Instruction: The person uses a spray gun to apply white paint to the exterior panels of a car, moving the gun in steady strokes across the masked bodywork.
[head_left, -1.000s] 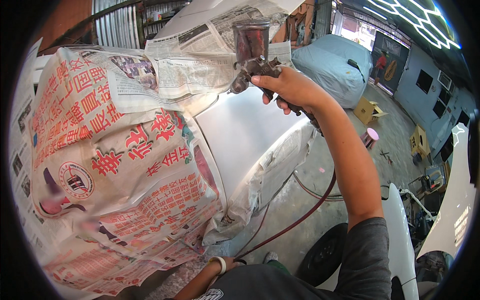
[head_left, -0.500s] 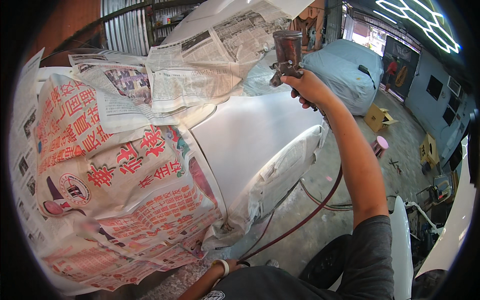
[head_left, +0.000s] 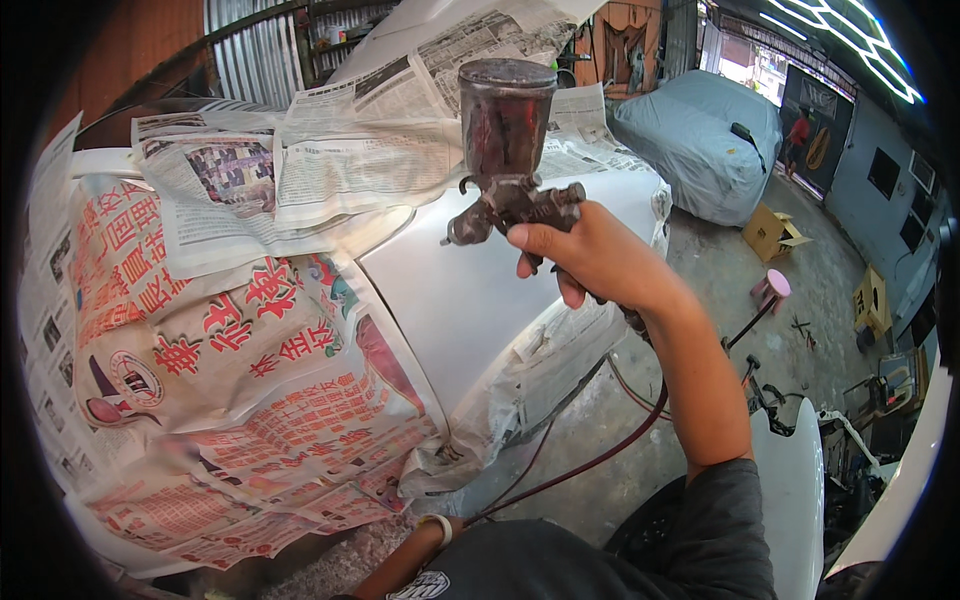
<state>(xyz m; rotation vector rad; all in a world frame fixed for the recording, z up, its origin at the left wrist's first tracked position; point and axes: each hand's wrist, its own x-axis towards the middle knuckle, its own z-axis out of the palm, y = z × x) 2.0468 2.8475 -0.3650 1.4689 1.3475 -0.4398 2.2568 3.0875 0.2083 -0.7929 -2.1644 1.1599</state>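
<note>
My right hand (head_left: 600,250) is wrapped round the handle of a paint-stained spray gun (head_left: 515,208), thumb at its back. A dark reddish cup (head_left: 507,125) stands upright on top of the gun. The nozzle points left, above a smooth white car panel (head_left: 465,285). Printed newspaper sheets (head_left: 240,400) cover the bodywork left of that panel and beyond it. Low by my body, my left hand (head_left: 455,527) is closed at a dark red air hose (head_left: 590,458); my shirt hides most of its fingers. The hose curves up toward the gun behind my right forearm.
A car under a grey cover (head_left: 700,140) stands at the back right. Cardboard boxes (head_left: 768,232), a pink stool (head_left: 771,287) and loose parts sit on the concrete floor (head_left: 715,290). A white car part (head_left: 790,480) is close on my right. Far off, a person in red (head_left: 798,138) stands near the doorway.
My right hand has brought the spray gun left, down and closer to me, over the white panel. The left arm has shifted slightly, with less of its hand showing.
</note>
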